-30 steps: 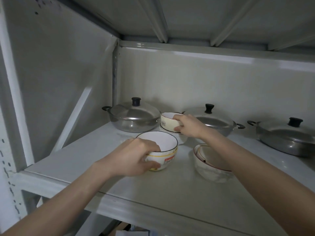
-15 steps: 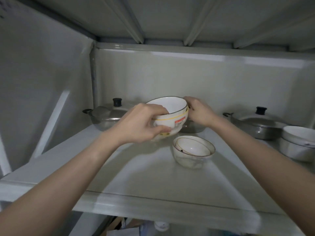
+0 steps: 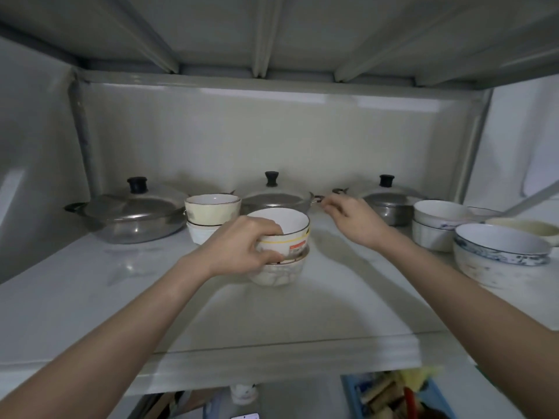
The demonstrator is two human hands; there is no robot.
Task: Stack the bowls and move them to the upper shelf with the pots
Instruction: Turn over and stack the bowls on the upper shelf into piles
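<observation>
**Bowl set into a bowl on the pot shelf**

Shelf (image 3: 90, 297) carries three pots (image 3: 130, 216) along the back. At centre, left hand (image 3: 239, 249) grips the yellow-banded bowl (image 3: 287, 234), nested in a marbled bowl (image 3: 278, 273). At 1 o'clock, right hand (image 3: 351, 219) hovers, fingers loosely curled, holding nothing. More bowls (image 3: 496, 252) sit at 3 o'clock.

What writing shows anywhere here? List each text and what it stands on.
No text can be read.
Red patch on the yellow-banded bowl held by the left hand: may carry print, too blurred to read.
Blue pattern on the large bowl at right: decoration, not lettering.
Colourful packets in the blue bin below the shelf: blurred, unreadable.
</observation>
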